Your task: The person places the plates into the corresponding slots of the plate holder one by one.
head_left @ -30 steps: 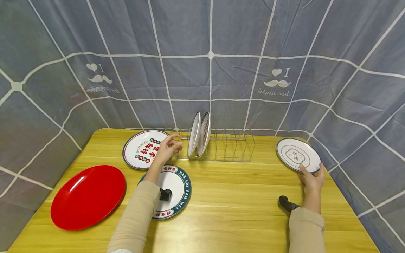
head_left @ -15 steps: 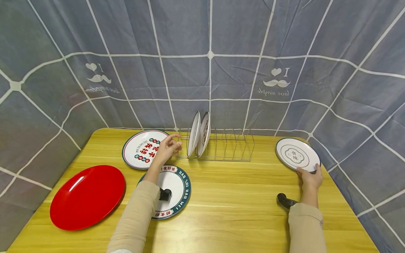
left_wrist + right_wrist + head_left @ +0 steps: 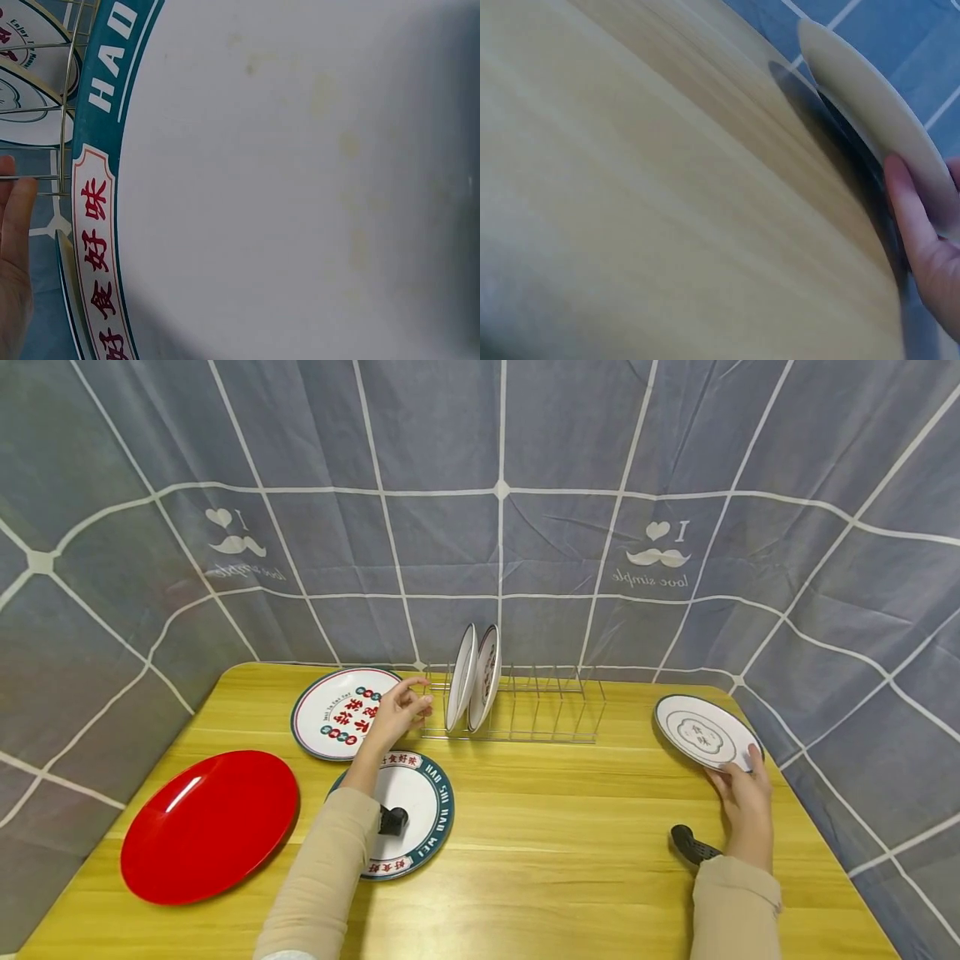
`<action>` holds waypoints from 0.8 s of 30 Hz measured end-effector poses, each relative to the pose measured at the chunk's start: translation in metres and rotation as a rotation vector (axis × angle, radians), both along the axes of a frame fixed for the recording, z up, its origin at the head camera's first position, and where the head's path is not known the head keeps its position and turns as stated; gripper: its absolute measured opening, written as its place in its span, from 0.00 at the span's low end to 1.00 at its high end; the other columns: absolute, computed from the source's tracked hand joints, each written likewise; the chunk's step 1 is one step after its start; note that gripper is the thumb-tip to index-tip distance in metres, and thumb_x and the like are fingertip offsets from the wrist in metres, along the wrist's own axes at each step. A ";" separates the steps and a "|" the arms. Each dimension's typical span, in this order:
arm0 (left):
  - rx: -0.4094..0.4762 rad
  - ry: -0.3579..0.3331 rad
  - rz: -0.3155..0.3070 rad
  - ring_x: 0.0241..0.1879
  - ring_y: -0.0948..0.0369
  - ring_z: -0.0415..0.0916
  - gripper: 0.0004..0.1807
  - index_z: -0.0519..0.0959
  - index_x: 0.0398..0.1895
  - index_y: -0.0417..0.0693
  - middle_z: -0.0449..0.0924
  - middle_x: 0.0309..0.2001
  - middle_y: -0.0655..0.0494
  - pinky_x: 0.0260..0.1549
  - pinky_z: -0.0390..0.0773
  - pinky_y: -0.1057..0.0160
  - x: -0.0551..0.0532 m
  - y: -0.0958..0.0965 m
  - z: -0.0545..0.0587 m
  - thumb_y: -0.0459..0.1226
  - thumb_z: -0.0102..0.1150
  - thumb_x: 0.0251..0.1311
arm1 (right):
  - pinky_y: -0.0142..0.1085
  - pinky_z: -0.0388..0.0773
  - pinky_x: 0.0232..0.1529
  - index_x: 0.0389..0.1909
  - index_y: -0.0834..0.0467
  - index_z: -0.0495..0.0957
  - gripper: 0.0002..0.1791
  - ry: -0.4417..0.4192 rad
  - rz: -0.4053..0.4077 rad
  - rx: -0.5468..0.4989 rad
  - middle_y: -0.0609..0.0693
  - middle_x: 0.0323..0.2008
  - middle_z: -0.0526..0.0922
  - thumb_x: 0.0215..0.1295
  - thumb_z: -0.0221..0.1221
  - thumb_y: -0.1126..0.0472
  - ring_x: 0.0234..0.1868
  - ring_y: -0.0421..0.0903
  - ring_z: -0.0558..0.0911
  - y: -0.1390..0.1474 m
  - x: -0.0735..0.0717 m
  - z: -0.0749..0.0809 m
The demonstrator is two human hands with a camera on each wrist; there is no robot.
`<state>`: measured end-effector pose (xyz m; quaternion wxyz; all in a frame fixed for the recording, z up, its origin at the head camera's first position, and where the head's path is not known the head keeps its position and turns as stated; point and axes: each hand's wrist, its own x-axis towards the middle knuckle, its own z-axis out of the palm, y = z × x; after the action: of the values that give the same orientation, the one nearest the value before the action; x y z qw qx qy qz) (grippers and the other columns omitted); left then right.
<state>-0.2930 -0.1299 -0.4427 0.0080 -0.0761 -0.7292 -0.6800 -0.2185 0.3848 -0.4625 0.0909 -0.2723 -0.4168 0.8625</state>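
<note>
At the right of the head view, my right hand (image 3: 747,802) pinches the near edge of a small white plate (image 3: 697,727) with a dark rim and a grey motif. In the right wrist view the plate (image 3: 877,105) is tilted, its underside raised off the wood with a shadow below. My left hand (image 3: 397,714) holds the left end of a wire dish rack (image 3: 540,742); its fingers (image 3: 16,210) meet the wire in the left wrist view. Two plates stand on edge in the rack, a white one (image 3: 461,681) and a red-lettered one (image 3: 486,681).
Left of the rack lies a plate with red characters (image 3: 341,714). A green-rimmed plate (image 3: 431,810) lies under my left forearm, and a large red oval plate (image 3: 210,827) at the table's left. A grey checked curtain (image 3: 555,543) hangs behind the wooden table (image 3: 555,852).
My right hand has tipped the small plate, raising its near edge, after shifting its hold along the rim. The left hand and rack have stayed in place.
</note>
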 end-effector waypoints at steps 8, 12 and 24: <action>-0.011 0.000 0.007 0.30 0.62 0.77 0.18 0.70 0.54 0.41 0.72 0.23 0.54 0.40 0.76 0.42 -0.001 0.000 -0.001 0.32 0.55 0.61 | 0.31 0.79 0.39 0.67 0.27 0.46 0.51 0.125 0.037 -0.054 0.36 0.68 0.31 0.59 0.45 0.83 0.33 0.39 0.80 0.002 0.005 -0.007; 0.002 -0.017 0.004 0.34 0.54 0.77 0.18 0.70 0.54 0.41 0.72 0.25 0.49 0.41 0.74 0.39 0.001 0.001 0.002 0.33 0.56 0.60 | 0.32 0.79 0.41 0.66 0.27 0.48 0.50 0.162 0.001 -0.044 0.37 0.67 0.31 0.58 0.48 0.81 0.35 0.39 0.80 0.000 0.006 -0.007; 0.016 -0.033 -0.003 0.31 0.60 0.77 0.19 0.69 0.55 0.40 0.74 0.26 0.47 0.42 0.74 0.39 0.002 0.000 0.004 0.33 0.55 0.61 | 0.38 0.81 0.31 0.64 0.37 0.57 0.47 0.455 -0.050 -0.105 0.55 0.46 0.67 0.53 0.48 0.87 0.32 0.50 0.83 -0.024 -0.003 0.035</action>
<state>-0.2910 -0.1295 -0.4384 -0.0045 -0.0659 -0.7237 -0.6869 -0.2217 0.3610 -0.4274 0.1897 -0.0853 -0.3331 0.9196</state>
